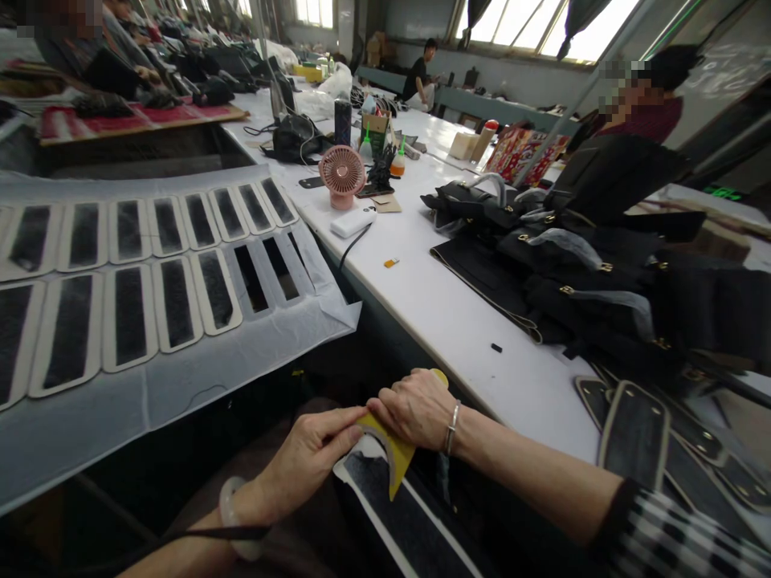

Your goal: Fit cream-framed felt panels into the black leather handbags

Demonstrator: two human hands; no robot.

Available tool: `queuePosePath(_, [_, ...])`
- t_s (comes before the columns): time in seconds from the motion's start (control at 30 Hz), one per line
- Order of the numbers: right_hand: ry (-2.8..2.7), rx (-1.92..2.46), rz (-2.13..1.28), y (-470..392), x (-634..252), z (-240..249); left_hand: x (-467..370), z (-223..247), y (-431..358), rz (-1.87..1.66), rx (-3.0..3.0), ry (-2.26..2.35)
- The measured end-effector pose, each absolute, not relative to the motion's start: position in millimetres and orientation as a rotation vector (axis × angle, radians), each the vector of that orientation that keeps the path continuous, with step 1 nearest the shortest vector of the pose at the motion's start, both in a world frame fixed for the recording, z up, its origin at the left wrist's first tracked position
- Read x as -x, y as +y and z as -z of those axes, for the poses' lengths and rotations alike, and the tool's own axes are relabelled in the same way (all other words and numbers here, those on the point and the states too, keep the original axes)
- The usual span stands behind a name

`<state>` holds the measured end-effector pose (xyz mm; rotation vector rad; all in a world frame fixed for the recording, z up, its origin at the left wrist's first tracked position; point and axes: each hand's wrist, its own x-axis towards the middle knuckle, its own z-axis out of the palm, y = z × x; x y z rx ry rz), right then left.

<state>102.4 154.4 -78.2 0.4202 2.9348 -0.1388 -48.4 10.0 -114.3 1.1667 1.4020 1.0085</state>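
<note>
A long dark panel with a pale border (394,510) extends from the bottom edge up to my hands. At its far end a yellow sheet (398,459) curls over, showing a curved greyish edge. My left hand (304,453) pinches the sheet's left corner between thumb and fingers, close to the panel's end. Curled fingers of my right hand (418,409) grip the same sheet from above. A small yellow tip shows beyond the right knuckles. Whether sheet and panel are joined cannot be made out.
Rows of pale-bordered dark panels (128,317) lie on a plastic-covered board at left. Black bags (578,265) with wrapped handles and loose panels (635,433) crowd the white table's right side. A pink fan (342,172) and white box (353,221) stand farther back. Other people sit beyond.
</note>
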Motion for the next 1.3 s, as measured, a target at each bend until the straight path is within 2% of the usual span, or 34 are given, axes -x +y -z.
queuePosePath(0.23, [2.909, -0.545, 0.167, 141, -117, 81, 55, 117, 14, -0.862, -1.368, 1.43])
queuePosePath(0.4, [2.872, -0.723, 0.189, 132, -126, 81, 63, 118, 30, -0.875, -1.015, 1.164])
queuePosePath(0.7, [2.623, -1.51, 0.427, 125, -204, 74, 61, 131, 42, -0.821, -0.849, 0.947])
queuePosePath(0.8, [2.471, -1.751, 0.796, 120, -237, 66, 65, 130, 45, -0.775, -0.923, 0.946])
queuePosePath(1.0, [1.805, -2.101, 1.83, 80, -274, 29, 63, 113, 55, -0.674, -1.126, 1.068])
queuePosePath(1.1, [1.551, -2.277, 2.182, 49, -262, 5, 61, 110, 53, -0.682, -1.095, 1.072])
queuePosePath(1.2, [1.258, -2.442, 2.605, 13, -230, 1, 62, 120, 39, -0.713, -0.927, 1.06])
queuePosePath(1.3, [0.999, -2.219, 3.017, -25, -185, 26, 64, 144, 14, -0.763, -0.575, 1.061])
